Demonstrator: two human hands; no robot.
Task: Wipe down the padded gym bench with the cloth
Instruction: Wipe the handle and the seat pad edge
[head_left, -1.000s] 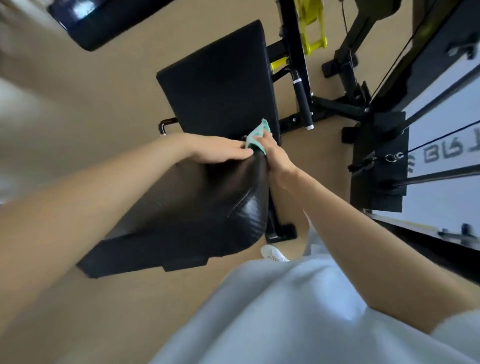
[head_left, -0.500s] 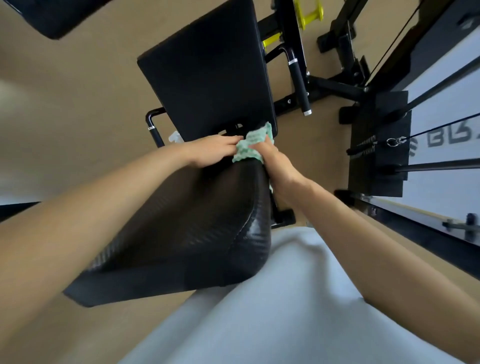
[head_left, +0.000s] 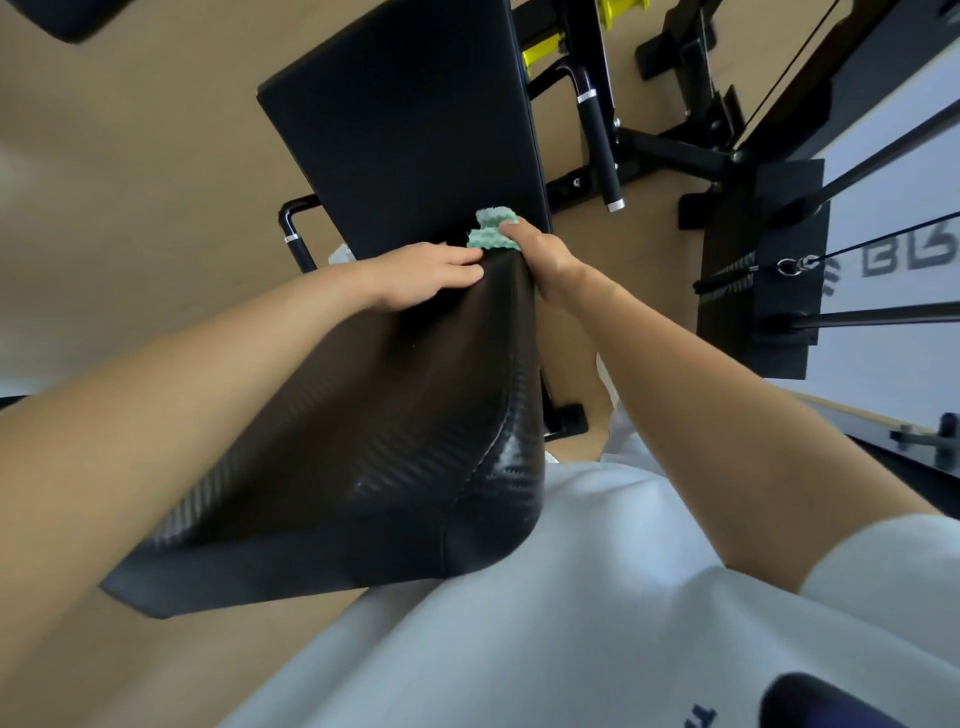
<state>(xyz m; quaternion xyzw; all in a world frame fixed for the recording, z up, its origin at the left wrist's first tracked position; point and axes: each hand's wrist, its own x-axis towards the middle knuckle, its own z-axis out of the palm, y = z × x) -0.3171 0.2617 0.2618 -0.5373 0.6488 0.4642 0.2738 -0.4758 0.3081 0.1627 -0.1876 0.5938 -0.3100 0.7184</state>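
The black padded gym bench fills the middle: a near pad (head_left: 363, 441) with a woven-look cover and a flat far pad (head_left: 405, 119) beyond it. A green cloth (head_left: 491, 236) is bunched at the far right corner of the near pad, in the gap between both pads. My right hand (head_left: 540, 254) grips the cloth and presses it against that corner. Fingers flat, my left hand (head_left: 431, 273) rests on the far end of the near pad, its fingertips next to the cloth.
The bench's black steel frame and padded handles (head_left: 597, 135) stand to the right, with yellow parts (head_left: 543, 49) behind. A weight stack with cables (head_left: 758, 270) stands at the right. Tan floor (head_left: 130, 182) lies to the left. My white shirt fills the bottom.
The cloth and my right hand have stayed at the near pad's far right corner. My left hand stays flat beside it. The camera has shifted slightly.
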